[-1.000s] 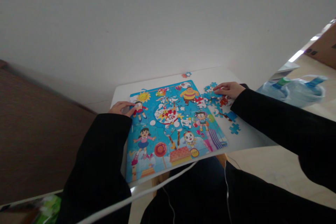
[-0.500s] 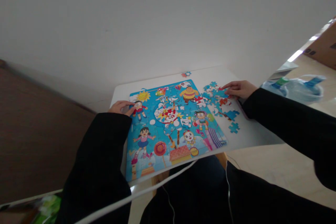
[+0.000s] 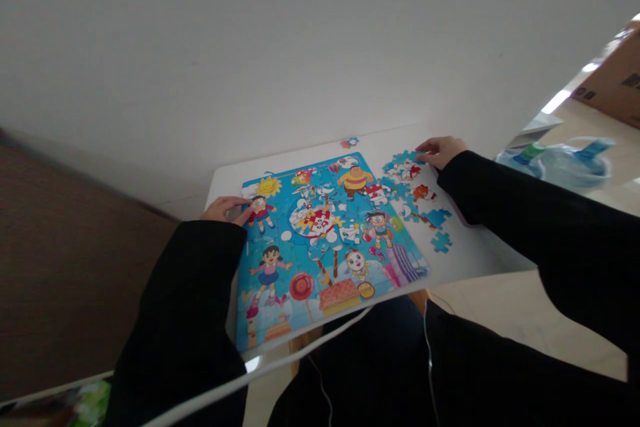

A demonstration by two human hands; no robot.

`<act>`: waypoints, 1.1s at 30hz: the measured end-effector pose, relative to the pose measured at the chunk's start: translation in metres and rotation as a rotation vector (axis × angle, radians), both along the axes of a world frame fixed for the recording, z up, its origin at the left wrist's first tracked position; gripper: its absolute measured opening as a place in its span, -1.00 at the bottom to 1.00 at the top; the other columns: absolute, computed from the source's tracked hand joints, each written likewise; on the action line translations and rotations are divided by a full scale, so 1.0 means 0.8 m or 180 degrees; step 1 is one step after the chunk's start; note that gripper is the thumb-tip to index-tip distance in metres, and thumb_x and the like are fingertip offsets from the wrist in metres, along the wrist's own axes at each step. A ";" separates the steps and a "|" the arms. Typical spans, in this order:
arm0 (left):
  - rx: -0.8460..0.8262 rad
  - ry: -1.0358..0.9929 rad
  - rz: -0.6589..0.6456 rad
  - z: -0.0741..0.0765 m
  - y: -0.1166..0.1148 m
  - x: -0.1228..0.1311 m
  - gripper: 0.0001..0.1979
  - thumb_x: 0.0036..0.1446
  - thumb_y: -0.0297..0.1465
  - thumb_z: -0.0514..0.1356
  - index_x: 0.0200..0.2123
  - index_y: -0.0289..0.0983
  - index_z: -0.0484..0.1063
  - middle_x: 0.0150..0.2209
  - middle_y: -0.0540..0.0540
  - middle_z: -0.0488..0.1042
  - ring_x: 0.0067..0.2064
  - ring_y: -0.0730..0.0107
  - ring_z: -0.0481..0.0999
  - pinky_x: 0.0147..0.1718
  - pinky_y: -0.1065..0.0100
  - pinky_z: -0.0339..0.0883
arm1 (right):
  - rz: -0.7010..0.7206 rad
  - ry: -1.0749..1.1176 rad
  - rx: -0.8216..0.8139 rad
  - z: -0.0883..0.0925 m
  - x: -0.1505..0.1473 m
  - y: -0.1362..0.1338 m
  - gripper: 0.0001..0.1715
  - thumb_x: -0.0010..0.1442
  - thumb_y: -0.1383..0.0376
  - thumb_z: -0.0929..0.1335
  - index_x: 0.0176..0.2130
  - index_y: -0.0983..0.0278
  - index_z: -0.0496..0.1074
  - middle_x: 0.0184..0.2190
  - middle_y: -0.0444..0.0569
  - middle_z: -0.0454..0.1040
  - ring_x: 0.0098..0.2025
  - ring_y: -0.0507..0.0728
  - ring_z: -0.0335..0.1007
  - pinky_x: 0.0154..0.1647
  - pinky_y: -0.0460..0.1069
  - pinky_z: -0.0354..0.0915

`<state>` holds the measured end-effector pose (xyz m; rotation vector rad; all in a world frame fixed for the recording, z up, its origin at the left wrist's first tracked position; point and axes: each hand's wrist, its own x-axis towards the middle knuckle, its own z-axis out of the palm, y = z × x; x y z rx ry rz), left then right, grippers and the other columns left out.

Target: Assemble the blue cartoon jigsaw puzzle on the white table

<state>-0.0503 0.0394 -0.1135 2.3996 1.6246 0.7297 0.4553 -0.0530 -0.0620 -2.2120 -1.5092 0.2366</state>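
Note:
A jigsaw puzzle [image 3: 280, 260] with cartoon figures on blue lies on a small white table, several pieces stacked loosely over its middle. My left hand [image 3: 225, 209] rests at its left edge, thumb and forefinger pinched together on the surface; anything between them is too small to make out. At the right, a cluster of loose puzzle pieces [image 3: 424, 193] spreads beside the board. My right hand [image 3: 444, 148] is at the far end of this cluster, fingers bunched on a blue puzzle piece [image 3: 416, 155]. The fingertips partly cover that piece.
A small loose piece [image 3: 350, 143] lies near the wall at the table's back. One blue piece [image 3: 441, 242] sits at the near right. A white cable [image 3: 295, 357] crosses below the table's front edge. Large water bottles [image 3: 575, 163] and a cardboard box [image 3: 613, 83] stand on the right.
My right hand has moved away from me and slightly left, from the middle of the loose pieces to their far end. My left hand stays at the puzzle's left edge.

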 end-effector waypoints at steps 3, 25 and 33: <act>0.0010 -0.0011 -0.0046 0.000 0.001 0.000 -0.62 0.00 -0.09 0.12 -0.23 -0.22 0.49 -0.18 -0.09 0.46 -0.14 0.23 0.45 -0.12 0.33 0.33 | 0.0504 -0.0989 -0.0052 0.006 -0.020 -0.006 -0.60 -0.02 0.05 0.37 -0.21 0.19 0.52 -0.32 0.01 0.53 -0.21 0.26 0.41 -0.18 0.13 0.29; 0.0085 -0.0027 -0.0045 0.006 -0.006 0.004 -0.63 0.01 -0.09 0.12 -0.24 -0.20 0.49 -0.21 -0.07 0.47 -0.14 0.26 0.45 -0.11 0.36 0.33 | 0.1675 -0.0925 -0.0019 -0.008 -0.061 0.018 -0.68 0.16 0.19 0.26 -0.15 0.15 0.52 -0.21 0.00 0.51 -0.23 0.15 0.41 -0.15 0.07 0.31; 0.0119 -0.0016 -0.0111 0.008 -0.007 0.005 -0.59 0.03 -0.08 0.10 -0.23 -0.25 0.50 -0.20 -0.13 0.47 -0.15 0.24 0.46 -0.12 0.34 0.33 | 0.2089 -0.1239 -0.0264 -0.005 -0.058 -0.011 -0.38 0.11 0.01 0.28 0.12 0.16 0.32 -0.10 0.05 0.48 -0.06 0.26 0.33 -0.11 0.12 0.28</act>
